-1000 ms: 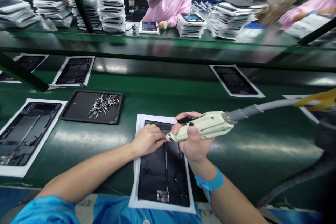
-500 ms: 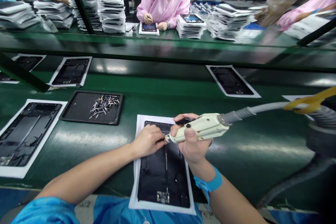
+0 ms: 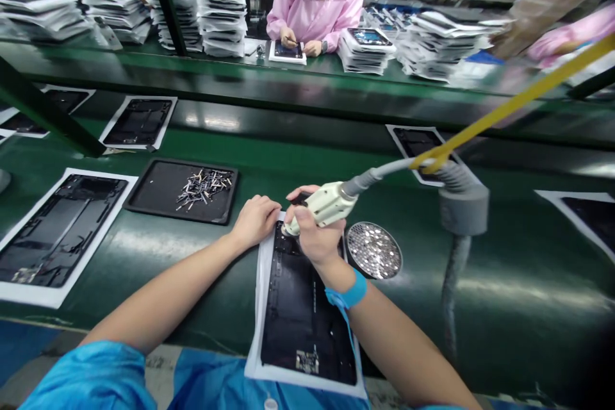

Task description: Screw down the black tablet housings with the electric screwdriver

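Observation:
In front of me a black tablet housing (image 3: 298, 307) lies lengthwise on a white sheet (image 3: 262, 327). My right hand (image 3: 319, 240) is wrapped round a cream-coloured electric screwdriver (image 3: 331, 202), its tip angled down onto the housing's upper left part. At the sheet's top left corner is my left hand (image 3: 254, 221), fingers drawn together with the tips by the housing's edge. What those fingers pinch, if anything, is hidden. A blue band (image 3: 353, 291) circles my right wrist.
A black tray (image 3: 158, 189) of small metal parts lies left of my hands. Right of the housing sits a round perforated silver dish (image 3: 373, 250). The screwdriver's cable (image 3: 384, 170) runs to a yellow strap (image 3: 519, 102). Other housings (image 3: 139, 122) lie about; co-workers sit across.
Both hands have moved up and left toward the housing's top left corner, with the screwdriver. My left hand has drawn away from the screwdriver's tip. The round dish has come into sight.

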`<state>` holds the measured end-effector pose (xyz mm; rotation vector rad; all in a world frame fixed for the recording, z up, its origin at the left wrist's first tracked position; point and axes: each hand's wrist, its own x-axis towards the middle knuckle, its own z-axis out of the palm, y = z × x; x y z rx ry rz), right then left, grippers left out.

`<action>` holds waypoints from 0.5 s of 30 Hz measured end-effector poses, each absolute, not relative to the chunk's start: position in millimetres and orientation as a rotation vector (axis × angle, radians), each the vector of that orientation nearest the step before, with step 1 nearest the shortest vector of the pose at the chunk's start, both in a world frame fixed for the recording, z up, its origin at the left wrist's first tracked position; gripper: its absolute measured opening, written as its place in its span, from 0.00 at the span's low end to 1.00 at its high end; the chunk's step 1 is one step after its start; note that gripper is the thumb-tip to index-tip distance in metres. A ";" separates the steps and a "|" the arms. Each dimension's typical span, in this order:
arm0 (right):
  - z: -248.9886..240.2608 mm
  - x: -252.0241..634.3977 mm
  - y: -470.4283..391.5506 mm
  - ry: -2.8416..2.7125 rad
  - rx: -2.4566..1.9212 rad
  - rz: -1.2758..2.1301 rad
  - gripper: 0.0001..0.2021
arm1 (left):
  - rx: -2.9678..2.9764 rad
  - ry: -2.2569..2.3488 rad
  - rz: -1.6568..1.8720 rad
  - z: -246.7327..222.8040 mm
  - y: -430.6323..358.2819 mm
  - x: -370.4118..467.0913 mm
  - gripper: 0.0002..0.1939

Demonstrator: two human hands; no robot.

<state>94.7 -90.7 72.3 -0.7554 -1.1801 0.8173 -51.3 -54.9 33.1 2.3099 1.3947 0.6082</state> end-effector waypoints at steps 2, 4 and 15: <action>68.8 89.5 -84.4 -1.204 -0.785 0.807 0.14 | 2.291 1.405 0.591 32.5 -54.1 -49.6 0.12; 65.5 87.2 -80.9 -1.208 -0.812 0.798 0.15 | 2.286 1.423 0.578 31.6 -53.5 -48.2 0.13; 55.5 86.0 -77.9 -1.219 -0.860 0.809 0.15 | 2.303 1.443 0.566 29.5 -52.9 -45.2 0.14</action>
